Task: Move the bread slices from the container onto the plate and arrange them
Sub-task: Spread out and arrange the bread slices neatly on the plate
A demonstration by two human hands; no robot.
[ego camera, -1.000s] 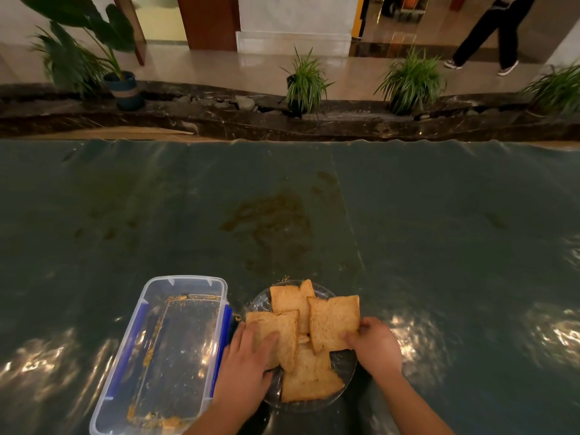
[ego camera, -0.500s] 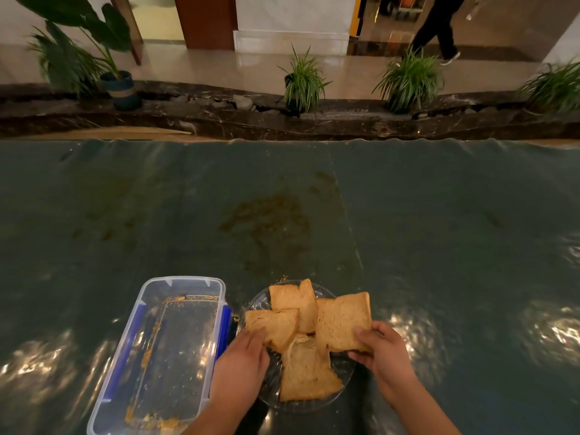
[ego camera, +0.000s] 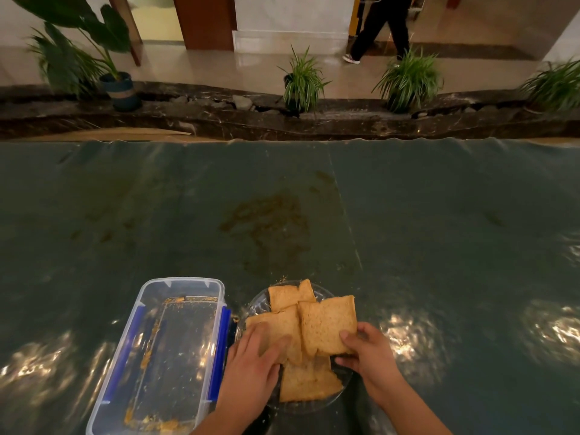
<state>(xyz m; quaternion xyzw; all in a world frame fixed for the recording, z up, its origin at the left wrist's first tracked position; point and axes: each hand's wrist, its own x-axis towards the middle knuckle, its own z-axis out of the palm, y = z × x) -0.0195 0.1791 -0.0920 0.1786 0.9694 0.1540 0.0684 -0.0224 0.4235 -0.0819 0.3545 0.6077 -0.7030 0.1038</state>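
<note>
Several toasted bread slices lie overlapping on a clear glass plate [ego camera: 255, 304] near the table's front edge. My left hand [ego camera: 254, 365] presses flat on the left slice [ego camera: 277, 321], fingers spread over it. My right hand [ego camera: 367, 356] pinches the lower right corner of the right slice [ego camera: 328, 324], which lies over the others. A further slice [ego camera: 290, 295] sits at the plate's far side, and another [ego camera: 306, 383] at the near side. The clear plastic container [ego camera: 175, 285] with blue clips stands left of the plate and holds only crumbs.
The table wears a dark green glossy cover [ego camera: 439, 230] with a brownish stain [ego camera: 266, 218] beyond the plate. Behind the table's far edge runs a dark stone ledge with potted plants [ego camera: 301, 81]. A person [ego camera: 379, 29] walks on the floor beyond.
My left hand has slid forward onto the left slice and flattened on it. My right hand has shifted the right slice slightly inward. The person in the background has walked further left.
</note>
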